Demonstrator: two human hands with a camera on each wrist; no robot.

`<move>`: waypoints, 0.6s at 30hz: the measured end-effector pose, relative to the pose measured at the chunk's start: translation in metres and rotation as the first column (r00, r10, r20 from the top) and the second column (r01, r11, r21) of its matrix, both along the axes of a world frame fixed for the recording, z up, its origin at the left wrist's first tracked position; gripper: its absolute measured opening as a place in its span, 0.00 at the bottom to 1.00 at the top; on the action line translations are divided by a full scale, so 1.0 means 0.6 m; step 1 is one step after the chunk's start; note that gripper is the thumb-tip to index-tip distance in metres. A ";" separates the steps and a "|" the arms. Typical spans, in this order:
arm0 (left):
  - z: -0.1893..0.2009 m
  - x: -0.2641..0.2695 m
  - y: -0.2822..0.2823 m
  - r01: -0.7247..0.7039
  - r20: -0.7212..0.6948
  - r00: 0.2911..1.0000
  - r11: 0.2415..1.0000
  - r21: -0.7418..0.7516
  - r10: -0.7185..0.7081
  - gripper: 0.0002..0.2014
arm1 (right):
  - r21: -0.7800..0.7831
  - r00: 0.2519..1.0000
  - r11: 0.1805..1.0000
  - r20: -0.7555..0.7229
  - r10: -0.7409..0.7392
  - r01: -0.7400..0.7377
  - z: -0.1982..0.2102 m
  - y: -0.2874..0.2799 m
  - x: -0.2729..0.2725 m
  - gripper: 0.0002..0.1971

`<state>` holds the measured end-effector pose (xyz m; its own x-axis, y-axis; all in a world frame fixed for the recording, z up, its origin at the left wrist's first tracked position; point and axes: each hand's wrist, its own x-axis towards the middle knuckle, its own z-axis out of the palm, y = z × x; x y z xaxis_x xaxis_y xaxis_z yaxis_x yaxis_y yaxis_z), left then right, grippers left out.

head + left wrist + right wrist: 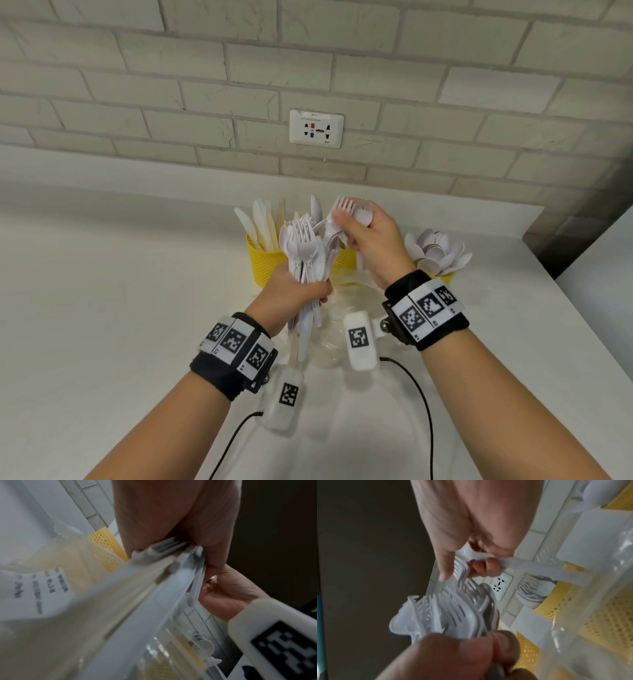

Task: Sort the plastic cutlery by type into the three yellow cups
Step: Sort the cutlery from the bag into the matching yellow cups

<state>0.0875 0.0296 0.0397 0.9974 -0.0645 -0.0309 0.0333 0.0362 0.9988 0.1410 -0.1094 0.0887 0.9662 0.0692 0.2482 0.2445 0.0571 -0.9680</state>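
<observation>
My left hand (298, 294) grips a thick bundle of white plastic cutlery (306, 253), mostly forks, upright above the counter. In the left wrist view the bundle's handles (154, 588) run past the palm. My right hand (363, 233) holds a white fork (344, 207) and a spoon (363, 214) just above and right of the bundle; its fingers (484, 568) curl round the handle. Three yellow cups stand behind. The left cup (262, 262) holds knives, the middle cup (344, 258) is mostly hidden by the hands, and the right cup (445, 275) holds spoons.
A clear plastic bag (337, 301) lies on the white counter (120, 291) under my hands. A wall socket (317, 129) sits on the brick wall behind. The counter ends at a wall corner on the right (548, 240). Cables trail from the wrist cameras.
</observation>
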 end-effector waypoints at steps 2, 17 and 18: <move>-0.002 0.001 -0.002 0.002 0.006 1.000 1.000 0.008 -0.002 0.09 | -0.022 0.998 0.998 -0.024 0.057 -0.057 0.000 0.004 -0.003 0.06; -0.009 0.011 0.025 -0.137 -0.049 0.989 0.990 0.017 0.138 0.11 | 0.292 0.979 0.943 0.079 -0.188 0.158 0.071 -0.031 0.094 0.08; -0.009 0.010 0.028 -0.135 -0.046 0.990 0.991 0.018 0.136 0.11 | 0.226 0.974 0.959 0.103 -0.201 0.174 0.063 -0.030 0.099 0.08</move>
<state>0.0936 0.0463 0.0345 0.9944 0.0721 -0.0775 0.0756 0.0287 0.9967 0.2002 -0.1272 0.1267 0.9177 -0.1778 0.3553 0.3874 0.2014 -0.8997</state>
